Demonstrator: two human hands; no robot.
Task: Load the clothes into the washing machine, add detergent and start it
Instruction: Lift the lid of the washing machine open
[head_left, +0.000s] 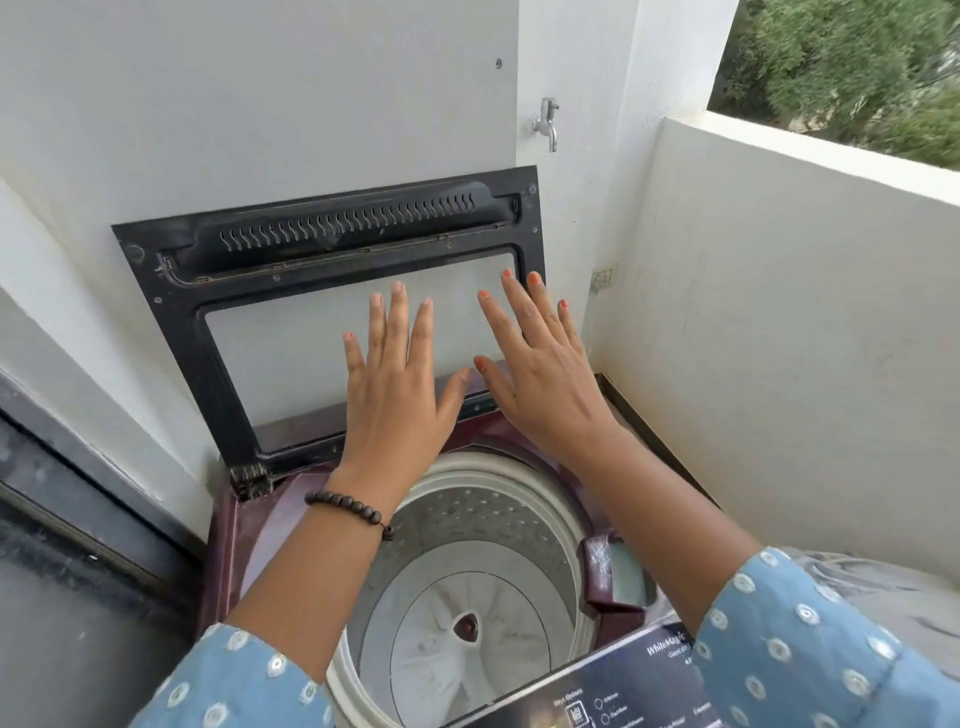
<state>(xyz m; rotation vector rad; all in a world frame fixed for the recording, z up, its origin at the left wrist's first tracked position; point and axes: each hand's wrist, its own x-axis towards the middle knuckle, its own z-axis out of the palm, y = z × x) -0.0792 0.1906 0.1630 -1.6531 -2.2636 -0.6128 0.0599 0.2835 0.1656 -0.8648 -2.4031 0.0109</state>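
Observation:
A maroon top-loading washing machine stands below me with its black-framed glass lid raised against the wall. The steel drum is open and holds no clothes; its white pulsator shows at the bottom. My left hand and my right hand are held flat with fingers spread, above the drum's rear edge and in front of the lid glass. Neither holds anything. A maroon detergent drawer sits at the drum's right side. The control panel lies at the near edge.
A metal tap juts from the wall above the lid. A white balcony parapet closes the right side, with a wall socket near the corner. A dark sliding-door frame runs along the left. Grey cloth lies at right.

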